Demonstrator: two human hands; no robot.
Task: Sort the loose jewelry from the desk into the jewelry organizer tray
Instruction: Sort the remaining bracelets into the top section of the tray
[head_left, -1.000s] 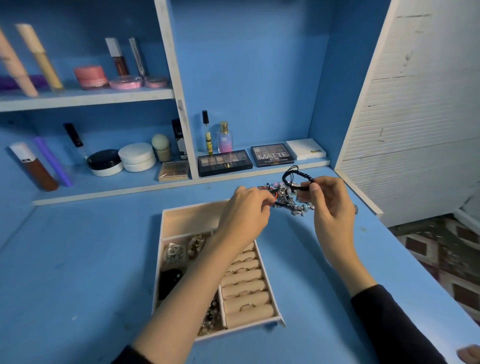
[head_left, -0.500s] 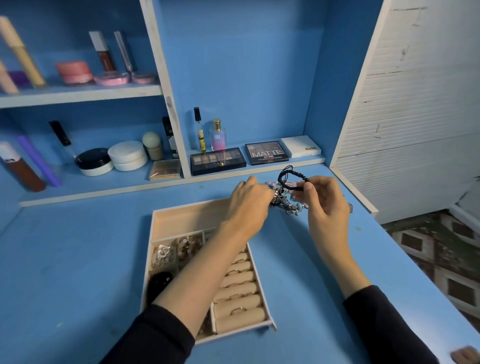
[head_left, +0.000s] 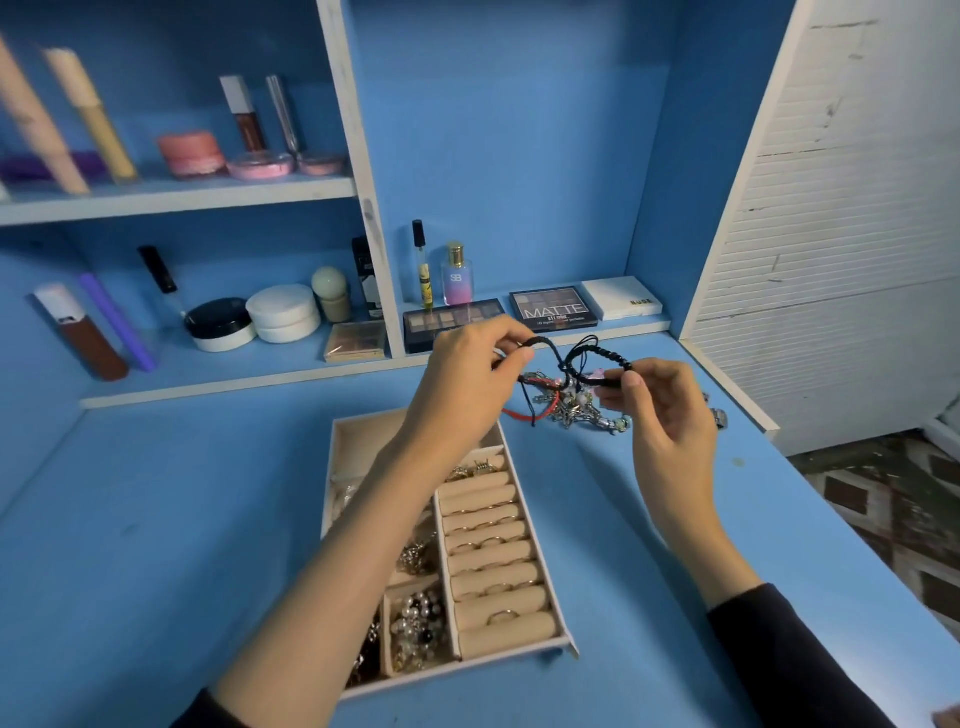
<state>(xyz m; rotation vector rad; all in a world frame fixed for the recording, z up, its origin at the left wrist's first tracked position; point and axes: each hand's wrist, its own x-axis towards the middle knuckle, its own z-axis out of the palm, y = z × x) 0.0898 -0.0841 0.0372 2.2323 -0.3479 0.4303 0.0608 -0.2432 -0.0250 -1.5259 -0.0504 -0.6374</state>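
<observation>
A black braided cord bracelet (head_left: 587, 358) is stretched in the air between both hands. My left hand (head_left: 467, 379) pinches its left end and my right hand (head_left: 660, 400) pinches its right end. Below it on the blue desk lies a tangle of loose jewelry (head_left: 576, 408) with a red cord (head_left: 530, 413) and silver charms. The beige jewelry organizer tray (head_left: 358, 441) sits nearer to me, under my left forearm. Its right side has ring rolls (head_left: 493, 561) holding several rings. Its left compartments hold beads and earrings.
Low shelves behind the desk carry eyeshadow palettes (head_left: 553, 309), a perfume bottle (head_left: 457, 275), round jars (head_left: 283, 314) and makeup tubes. A white slatted panel (head_left: 831, 234) closes the right side. A small metal piece (head_left: 719, 415) lies near the desk's right edge, with patterned floor beyond.
Both hands have pulled apart, drawing the black bracelet out of the tangle and stretching it. The rest of the jewelry pile now lies on the desk below.
</observation>
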